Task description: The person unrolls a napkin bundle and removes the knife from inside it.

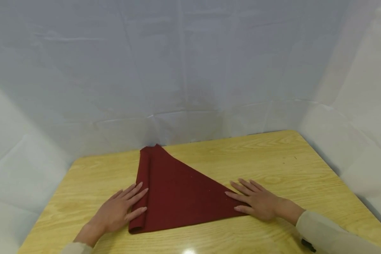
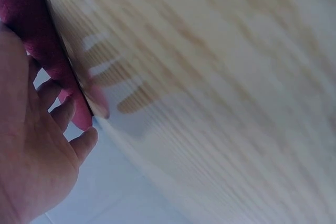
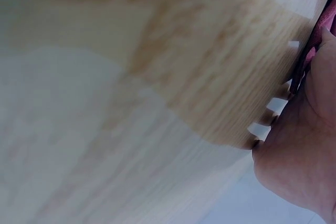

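A dark red cloth [image 1: 177, 194] lies on the wooden table, its left edge rolled into a tube and its right side tapering to a point. My left hand [image 1: 115, 210] rests with spread, fairly straight fingers on the rolled edge. In the left wrist view that roll [image 2: 50, 51] runs beside the fingers of the left hand [image 2: 39, 145]. My right hand [image 1: 260, 201] lies flat over the pointed right corner, several fingertips on the cloth and others on the wood. The right wrist view shows the right hand [image 3: 299, 140] at the table surface, with a sliver of red cloth [image 3: 328, 19] beyond it.
The yellow wood-grain table [image 1: 257, 158] has rounded far corners. White sheeting [image 1: 184, 70] hangs behind it and along both sides. A small dark object [image 1: 308, 245] shows below the right sleeve [image 1: 330, 233].
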The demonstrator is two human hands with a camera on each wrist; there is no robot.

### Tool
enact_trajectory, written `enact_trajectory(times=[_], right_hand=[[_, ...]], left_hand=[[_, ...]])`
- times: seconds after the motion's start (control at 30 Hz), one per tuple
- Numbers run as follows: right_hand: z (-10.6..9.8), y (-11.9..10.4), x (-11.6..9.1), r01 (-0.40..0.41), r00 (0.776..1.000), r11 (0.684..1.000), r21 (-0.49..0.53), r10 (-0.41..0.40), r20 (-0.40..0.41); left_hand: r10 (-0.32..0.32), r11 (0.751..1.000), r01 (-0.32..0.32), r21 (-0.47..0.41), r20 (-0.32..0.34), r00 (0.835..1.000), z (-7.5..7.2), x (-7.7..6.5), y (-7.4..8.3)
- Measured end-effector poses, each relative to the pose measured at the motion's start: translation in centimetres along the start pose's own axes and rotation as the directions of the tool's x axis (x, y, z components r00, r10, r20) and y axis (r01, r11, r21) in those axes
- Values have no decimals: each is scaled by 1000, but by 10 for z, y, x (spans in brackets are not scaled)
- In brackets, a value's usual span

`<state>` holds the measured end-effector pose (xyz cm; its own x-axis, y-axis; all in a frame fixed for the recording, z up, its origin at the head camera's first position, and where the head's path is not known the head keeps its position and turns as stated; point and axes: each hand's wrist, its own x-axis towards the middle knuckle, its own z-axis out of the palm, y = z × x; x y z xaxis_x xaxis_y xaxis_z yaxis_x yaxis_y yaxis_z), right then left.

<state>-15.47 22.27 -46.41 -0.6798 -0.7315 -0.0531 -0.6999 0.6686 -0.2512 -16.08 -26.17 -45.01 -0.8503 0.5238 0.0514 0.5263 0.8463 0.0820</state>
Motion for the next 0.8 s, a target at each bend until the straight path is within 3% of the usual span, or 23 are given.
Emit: enact_trajectory(times=[0.8], right_hand=[[1,1,-1,16,999,1000,7,-15,-31]], left_hand=[[-2,1000,2,7,-12,1000,3,0,-1]])
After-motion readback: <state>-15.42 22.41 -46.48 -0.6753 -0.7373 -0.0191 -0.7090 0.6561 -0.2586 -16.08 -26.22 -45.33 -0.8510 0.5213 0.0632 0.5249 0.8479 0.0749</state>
